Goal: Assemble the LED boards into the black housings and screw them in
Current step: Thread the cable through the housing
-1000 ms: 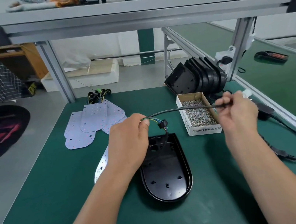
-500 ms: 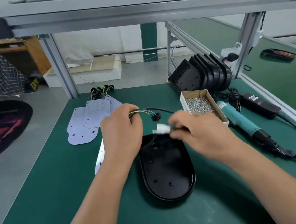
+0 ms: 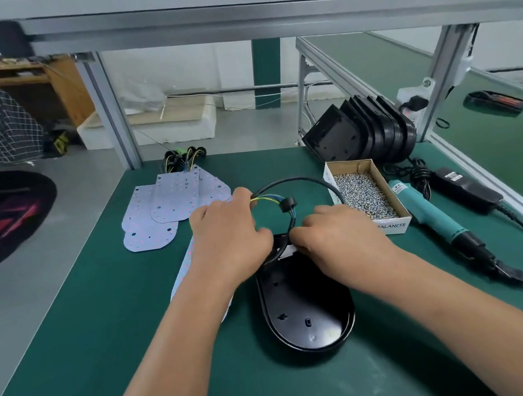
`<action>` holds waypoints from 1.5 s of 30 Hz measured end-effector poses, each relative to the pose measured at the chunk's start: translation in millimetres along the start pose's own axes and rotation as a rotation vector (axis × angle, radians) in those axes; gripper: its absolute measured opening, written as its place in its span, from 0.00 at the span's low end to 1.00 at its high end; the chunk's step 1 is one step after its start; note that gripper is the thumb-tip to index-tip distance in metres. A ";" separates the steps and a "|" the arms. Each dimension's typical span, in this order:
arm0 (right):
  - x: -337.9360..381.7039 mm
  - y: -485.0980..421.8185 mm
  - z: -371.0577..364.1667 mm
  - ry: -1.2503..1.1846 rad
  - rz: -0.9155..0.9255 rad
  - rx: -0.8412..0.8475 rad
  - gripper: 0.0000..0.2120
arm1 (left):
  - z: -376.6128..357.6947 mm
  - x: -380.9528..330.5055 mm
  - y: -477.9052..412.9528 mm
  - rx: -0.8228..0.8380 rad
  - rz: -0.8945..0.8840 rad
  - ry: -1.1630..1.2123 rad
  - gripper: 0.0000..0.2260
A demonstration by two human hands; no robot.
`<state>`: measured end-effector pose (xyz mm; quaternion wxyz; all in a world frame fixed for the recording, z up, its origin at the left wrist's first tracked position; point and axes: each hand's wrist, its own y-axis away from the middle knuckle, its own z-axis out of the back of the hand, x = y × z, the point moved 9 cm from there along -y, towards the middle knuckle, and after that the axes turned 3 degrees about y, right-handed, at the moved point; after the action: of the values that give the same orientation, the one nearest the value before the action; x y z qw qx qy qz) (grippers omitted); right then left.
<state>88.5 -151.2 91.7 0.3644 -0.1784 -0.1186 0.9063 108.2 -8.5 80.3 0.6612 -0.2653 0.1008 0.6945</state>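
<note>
The left hand [image 3: 228,237] has its fingers curled in a narrow grip round a black cable [image 3: 298,180], holding it where the sheath ends and the yellow-green and blue wires [image 3: 269,200] come out. From there the cable arcs right in a loop above the tabletop [image 3: 85,328], and the wires run down through a black grommet [image 3: 288,202] to the right hand [image 3: 338,237]. The right grip is also narrow: its fingertips pinch the cable's wire end at the far rim of a black housing [image 3: 306,314], with a white connector [image 3: 287,252] showing just under them. How far the connector is inside the housing cannot be told.

The housing lies open side up on the tabletop, near and between the two forearms. An LED board [image 3: 187,271] lies flat just left of it, partly under the left forearm. More LED boards [image 3: 172,205] lie overlapped to the far left, with a bundle of cables [image 3: 182,158] beyond them.

To the right of the hands stands a cardboard box of screws [image 3: 366,195]. Beside it lies a teal electric screwdriver [image 3: 427,212], and further right a black power adapter [image 3: 467,189]. A row of black housings [image 3: 363,137] stands on edge at the far right.
</note>
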 end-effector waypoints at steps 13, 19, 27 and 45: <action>3.4 -6.9 1.2 0.186 0.061 0.042 0.15 | -25.7 24.1 1.8 0.275 0.085 0.137 0.07; -2.7 -10.9 6.0 0.193 0.022 0.052 0.10 | -24.3 14.2 -1.7 0.096 0.079 0.351 0.06; -6.6 -1.8 -3.0 0.011 0.025 -0.032 0.03 | -28.9 13.5 -0.1 -0.003 0.098 0.535 0.08; -54.5 18.2 -7.3 -0.748 -0.462 -0.199 0.11 | -20.5 -4.4 3.7 0.039 0.025 0.765 0.11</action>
<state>116.8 -201.7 91.8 0.4705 0.1585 -0.3656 0.7873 109.4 -22.7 64.6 0.5721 -0.4915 0.3569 0.5511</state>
